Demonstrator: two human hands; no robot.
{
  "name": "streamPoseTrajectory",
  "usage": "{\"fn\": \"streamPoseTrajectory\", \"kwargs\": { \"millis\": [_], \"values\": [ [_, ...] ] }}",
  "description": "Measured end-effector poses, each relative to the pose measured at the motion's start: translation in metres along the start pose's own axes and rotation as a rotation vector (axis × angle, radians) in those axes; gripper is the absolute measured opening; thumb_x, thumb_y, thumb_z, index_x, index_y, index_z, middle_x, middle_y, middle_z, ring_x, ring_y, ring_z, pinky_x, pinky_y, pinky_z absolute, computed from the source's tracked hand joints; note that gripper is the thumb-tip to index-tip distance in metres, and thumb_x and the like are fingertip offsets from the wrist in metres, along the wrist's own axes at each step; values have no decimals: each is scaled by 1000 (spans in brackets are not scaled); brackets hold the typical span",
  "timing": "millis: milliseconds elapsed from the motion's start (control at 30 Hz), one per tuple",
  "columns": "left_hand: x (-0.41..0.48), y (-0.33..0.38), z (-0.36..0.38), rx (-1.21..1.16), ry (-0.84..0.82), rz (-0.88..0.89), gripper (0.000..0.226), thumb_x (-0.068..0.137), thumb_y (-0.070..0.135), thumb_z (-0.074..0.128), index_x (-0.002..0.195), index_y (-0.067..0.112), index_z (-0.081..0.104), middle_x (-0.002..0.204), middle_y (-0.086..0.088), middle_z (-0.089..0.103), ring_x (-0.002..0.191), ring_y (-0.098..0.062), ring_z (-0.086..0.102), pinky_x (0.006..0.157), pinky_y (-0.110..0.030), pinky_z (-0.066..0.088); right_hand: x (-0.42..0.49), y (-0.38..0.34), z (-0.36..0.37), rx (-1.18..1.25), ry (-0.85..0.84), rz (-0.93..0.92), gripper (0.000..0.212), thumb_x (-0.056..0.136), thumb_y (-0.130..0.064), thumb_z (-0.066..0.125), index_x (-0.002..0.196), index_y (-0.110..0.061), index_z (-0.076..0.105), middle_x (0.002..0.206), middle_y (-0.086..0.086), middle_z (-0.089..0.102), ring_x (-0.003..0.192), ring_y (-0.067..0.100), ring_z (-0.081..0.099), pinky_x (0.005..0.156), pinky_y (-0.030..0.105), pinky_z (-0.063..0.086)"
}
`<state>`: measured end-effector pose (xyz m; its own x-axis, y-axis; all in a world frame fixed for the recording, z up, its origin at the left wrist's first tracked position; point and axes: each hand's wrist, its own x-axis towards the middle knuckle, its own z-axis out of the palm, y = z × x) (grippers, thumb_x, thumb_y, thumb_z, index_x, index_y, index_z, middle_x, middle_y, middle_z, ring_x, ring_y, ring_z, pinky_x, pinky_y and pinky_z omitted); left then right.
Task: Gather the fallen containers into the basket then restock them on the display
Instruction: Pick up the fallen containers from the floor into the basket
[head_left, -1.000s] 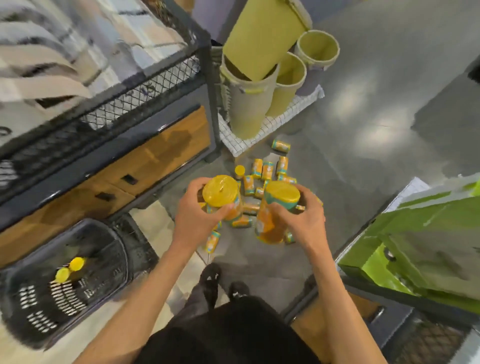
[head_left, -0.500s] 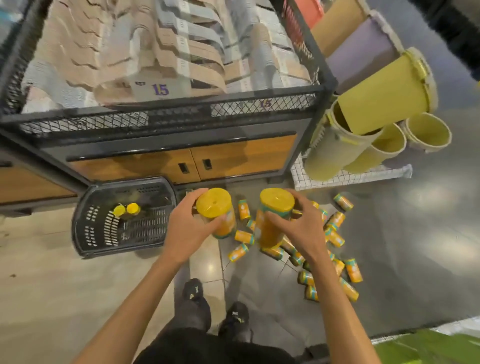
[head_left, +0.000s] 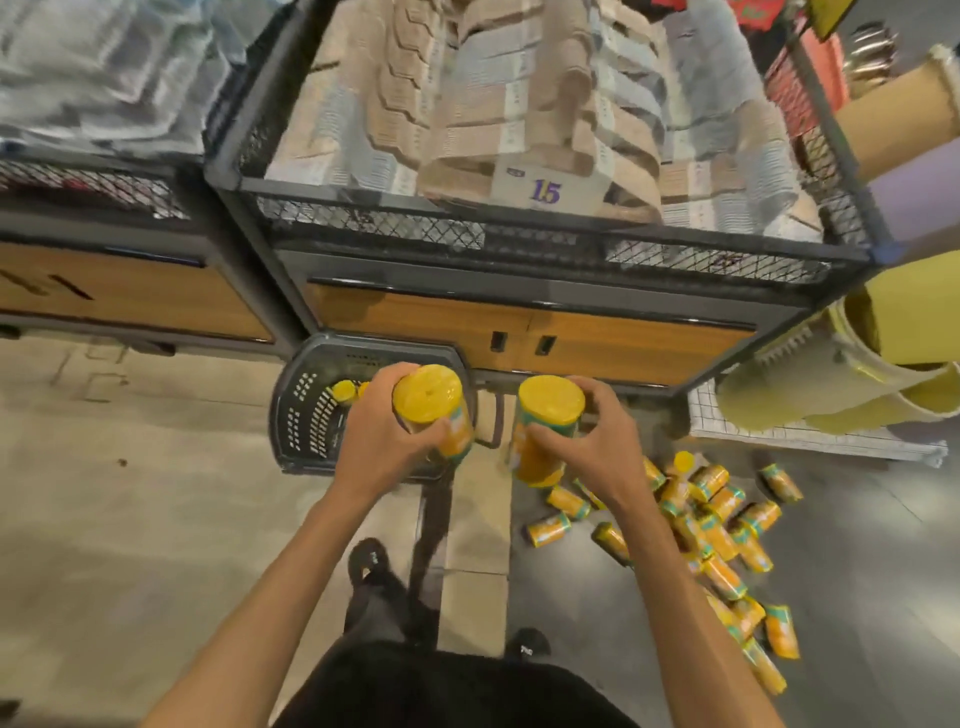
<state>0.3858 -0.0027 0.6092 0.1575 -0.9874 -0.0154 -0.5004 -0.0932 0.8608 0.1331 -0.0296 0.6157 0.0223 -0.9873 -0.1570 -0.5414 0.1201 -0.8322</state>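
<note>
My left hand (head_left: 382, 434) grips an orange container with a yellow lid (head_left: 428, 397), held over the right edge of the dark plastic basket (head_left: 301, 415) on the floor. My right hand (head_left: 592, 441) grips a second orange container (head_left: 548, 410), just right of the basket. Two yellow-lidded containers (head_left: 344, 389) lie inside the basket, partly hidden by my left hand. Several more containers (head_left: 717, 525) lie scattered on the floor at the right.
A metal mesh display bin (head_left: 519, 228) with folded goods and a "15" tag stands behind the basket, over wooden cabinet doors (head_left: 519, 338). Yellow-green bins (head_left: 883, 364) lean on a white grid rack at the right. My shoes (head_left: 371, 561) stand below my hands.
Both hands carried their containers leftward toward the basket; the left one now hangs over the basket's edge. The view swung left, so the floor pile sits further right.
</note>
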Motion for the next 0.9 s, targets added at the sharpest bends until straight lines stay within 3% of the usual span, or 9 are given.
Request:
{"fn": "streamPoseTrajectory", "kwargs": {
  "millis": [67, 167, 267, 433, 567, 733, 900],
  "values": [
    [12, -23, -29, 19, 8, -31, 63, 62, 53, 67, 119, 33, 48, 114, 9, 55, 100, -11, 55, 86, -41, 53, 9, -16, 30, -7, -16, 15, 65, 68, -36, 87, 123, -31, 52, 109, -21, 57, 102, 3, 55, 80, 11, 41],
    [30, -55, -65, 60, -8, -81, 78, 65, 53, 73, 134, 28, 47, 128, 6, 53, 114, -13, 52, 97, -40, 50, 25, -35, 73, -29, -20, 30, 65, 67, -38, 87, 121, -31, 51, 109, -17, 59, 102, 6, 57, 85, 24, 48],
    [45, -88, -88, 118, -33, -135, 86, 74, 42, 82, 146, 20, 40, 142, -1, 48, 126, -18, 47, 104, -39, 43, 38, -46, 111, -54, -36, 32, 66, 66, -40, 87, 120, -31, 50, 108, -16, 60, 99, 7, 58, 82, 27, 50],
    [77, -142, -102, 172, -71, -129, 71, 69, 45, 84, 128, 19, 56, 121, -2, 60, 108, -19, 57, 91, -37, 49, 71, -53, 160, -133, -97, 64, 74, 67, -43, 85, 129, -31, 45, 119, -9, 59, 106, 13, 58, 85, 34, 50],
    [110, -179, -95, 262, -146, -123, 71, 66, 42, 88, 124, 14, 57, 118, -6, 61, 107, -24, 56, 88, -34, 45, 105, -42, 193, -271, -179, 63, 88, 71, -47, 82, 143, -25, 39, 139, -3, 52, 124, 20, 50, 97, 36, 44],
    [150, -231, -66, 306, -202, -148, 73, 66, 40, 88, 125, 14, 54, 122, -7, 58, 112, -25, 54, 90, -35, 43, 154, -4, 236, -310, -235, 72, 68, 72, -39, 83, 129, -21, 51, 126, 0, 58, 113, 20, 55, 85, 29, 40],
    [179, -303, -13, 348, -263, -191, 77, 67, 37, 87, 127, 10, 49, 126, -12, 50, 115, -27, 50, 93, -35, 40, 202, 71, 297, -370, -289, 63, 71, 70, -41, 86, 127, -18, 50, 123, 3, 59, 111, 23, 56, 82, 33, 43]
  ]
}}
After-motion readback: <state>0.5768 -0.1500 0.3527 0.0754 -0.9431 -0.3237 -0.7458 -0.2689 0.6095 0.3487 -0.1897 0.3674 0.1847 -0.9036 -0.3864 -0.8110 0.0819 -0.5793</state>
